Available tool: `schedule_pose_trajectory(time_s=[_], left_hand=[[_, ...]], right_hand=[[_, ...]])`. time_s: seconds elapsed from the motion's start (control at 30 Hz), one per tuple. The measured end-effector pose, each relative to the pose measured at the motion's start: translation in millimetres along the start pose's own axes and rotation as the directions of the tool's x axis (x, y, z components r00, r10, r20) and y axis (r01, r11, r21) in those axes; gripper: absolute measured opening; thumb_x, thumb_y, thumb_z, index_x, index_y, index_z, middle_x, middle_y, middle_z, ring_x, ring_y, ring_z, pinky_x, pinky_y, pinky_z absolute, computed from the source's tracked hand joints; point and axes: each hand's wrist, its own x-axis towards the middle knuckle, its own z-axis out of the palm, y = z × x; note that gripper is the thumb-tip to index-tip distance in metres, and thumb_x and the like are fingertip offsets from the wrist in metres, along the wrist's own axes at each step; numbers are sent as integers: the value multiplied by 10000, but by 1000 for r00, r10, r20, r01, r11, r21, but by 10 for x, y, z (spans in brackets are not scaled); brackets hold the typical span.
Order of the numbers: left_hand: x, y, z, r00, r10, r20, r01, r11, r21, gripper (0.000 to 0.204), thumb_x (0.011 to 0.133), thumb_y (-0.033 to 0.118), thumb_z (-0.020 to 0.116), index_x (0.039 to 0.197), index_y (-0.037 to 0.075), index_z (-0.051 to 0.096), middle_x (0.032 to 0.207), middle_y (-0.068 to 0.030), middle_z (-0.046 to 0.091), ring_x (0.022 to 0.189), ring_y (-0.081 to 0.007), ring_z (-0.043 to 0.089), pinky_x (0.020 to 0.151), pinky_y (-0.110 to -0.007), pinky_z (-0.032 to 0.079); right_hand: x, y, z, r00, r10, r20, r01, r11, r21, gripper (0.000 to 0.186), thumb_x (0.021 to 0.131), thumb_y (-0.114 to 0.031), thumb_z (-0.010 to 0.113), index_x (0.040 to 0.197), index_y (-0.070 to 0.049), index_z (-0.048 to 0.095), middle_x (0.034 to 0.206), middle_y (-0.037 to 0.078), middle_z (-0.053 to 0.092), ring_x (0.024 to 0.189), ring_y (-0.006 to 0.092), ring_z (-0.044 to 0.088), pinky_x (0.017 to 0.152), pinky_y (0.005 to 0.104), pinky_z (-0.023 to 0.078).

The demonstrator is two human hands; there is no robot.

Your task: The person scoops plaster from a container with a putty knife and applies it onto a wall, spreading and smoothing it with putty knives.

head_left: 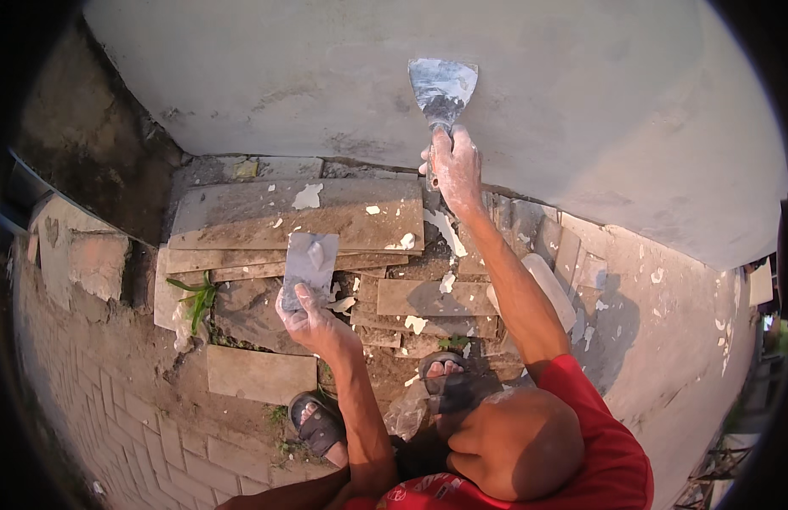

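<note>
My right hand (458, 174), dusted with white, is wrapped round the handle of a putty knife (443, 83). The knife's wide, white-smeared blade points up and lies at the face of the grey wall (598, 110); whether its edge touches cannot be made out. Lower and to the left, my left hand (321, 330) grips a flat, grey rectangular plate (298, 270) by its near end, thumb on top. A small lump of white putty (315, 252) sits on the plate. White residue coats the fingers of both hands.
Stacked tiles or boards (283, 212), strewn with white flakes (307, 197), lie along the wall's foot. A green plant (201, 299) grows at their left. Broken brickwork (99, 262) stands farther left, above herringbone paving (147, 433). My sandalled feet (317, 425) are close to the slabs.
</note>
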Motion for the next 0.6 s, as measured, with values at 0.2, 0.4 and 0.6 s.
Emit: schedule_pose_trajectory(time_s=[0.2, 0.4, 0.6], left_hand=[[50, 20, -60, 999, 21, -43, -23, 999, -43, 210, 988, 146, 575, 1108, -18, 523, 1013, -74, 628, 867, -118, 568, 799, -274, 461], [50, -54, -82, 1000, 9, -25, -10, 998, -67, 208, 984, 140, 581, 1109, -17, 523, 1014, -69, 630, 867, -120, 571, 795, -275, 464], [91, -3, -109, 997, 15, -73, -21, 996, -87, 202, 987, 148, 578, 1093, -14, 520, 1005, -70, 629, 867, -127, 569, 807, -284, 460]], right_hand=[[-342, 647, -217, 986, 150, 76, -115, 930, -348, 313, 981, -303, 517, 892, -2, 527, 646, 114, 629, 552, 198, 651, 483, 356, 490], [-83, 345, -293, 923, -336, 186, 373, 671, -641, 300, 961, -316, 536, 995, -23, 586, 766, 239, 667, 743, 432, 656, 653, 516, 504], [308, 499, -641, 961, -246, 127, 221, 406, -887, 328, 966, -339, 499, 1064, -44, 605, 849, 244, 677, 807, 448, 648, 715, 509, 504]])
